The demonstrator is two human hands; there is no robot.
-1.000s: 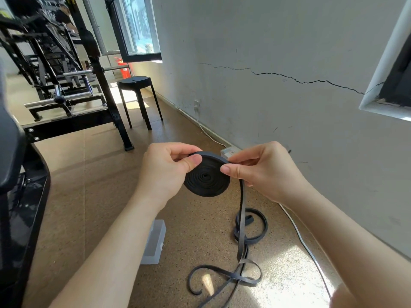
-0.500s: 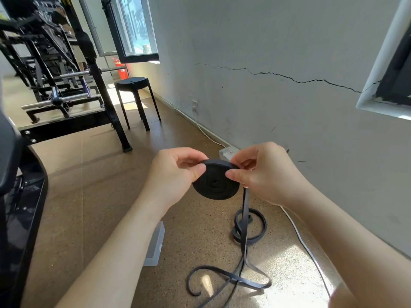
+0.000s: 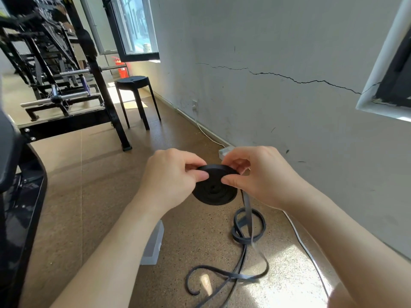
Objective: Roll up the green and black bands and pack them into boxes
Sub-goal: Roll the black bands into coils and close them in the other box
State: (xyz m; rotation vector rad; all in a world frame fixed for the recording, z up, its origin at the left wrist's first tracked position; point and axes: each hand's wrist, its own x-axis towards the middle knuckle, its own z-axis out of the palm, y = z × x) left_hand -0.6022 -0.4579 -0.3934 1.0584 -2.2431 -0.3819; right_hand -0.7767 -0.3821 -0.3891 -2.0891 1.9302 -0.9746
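Since a second ago we have wound the coil of flat black rubber band (image 3: 214, 191) tighter and tipped it flatter. Our left hand (image 3: 171, 177) and right hand (image 3: 258, 176) pinch its rim, thumbs against fingers, above the speckled brown floor (image 3: 89, 196). Its loose tail (image 3: 247, 227) still trails there, so we judge rolling unfinished.
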